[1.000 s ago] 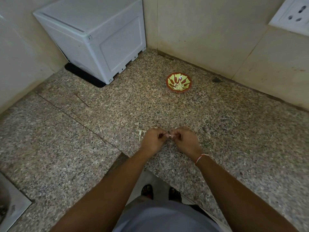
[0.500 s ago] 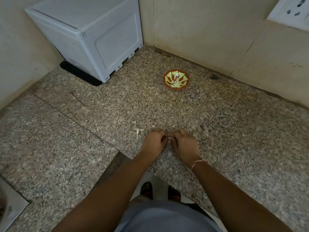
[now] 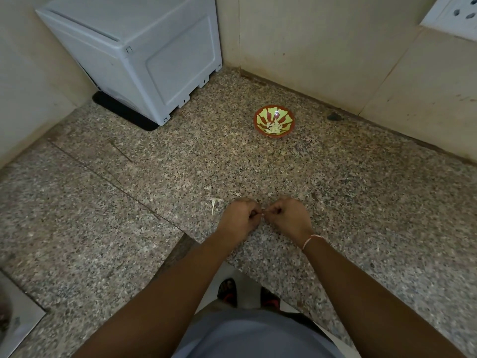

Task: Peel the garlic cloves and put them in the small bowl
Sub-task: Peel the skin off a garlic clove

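A big white box [image 3: 144, 55] sits in the far left corner of the speckled stone tabletop [image 3: 361, 202], on a black mat [image 3: 121, 112]. A white wall socket [image 3: 454, 16] is up on the right wall. A thin scrap of garlic skin [image 3: 214, 204] lies on the tabletop just beside the left hand. Nothing stands between the hands and the small bowl [image 3: 274, 120]. The bowl is red with green patches. It sits near the back wall, well apart from the hands, and has pale peeled garlic pieces [image 3: 273, 127] in it. The left hand [image 3: 238, 218] and the right hand [image 3: 287, 217] are close together near the front edge. The fingers of both are curled, and their tips pinch one tiny garlic clove [image 3: 262, 215] between them. Only a small white bit of it shows. A red thread [image 3: 311, 240] is tied on the right wrist. The hands, bowl and box are in about the same places as half a second ago.
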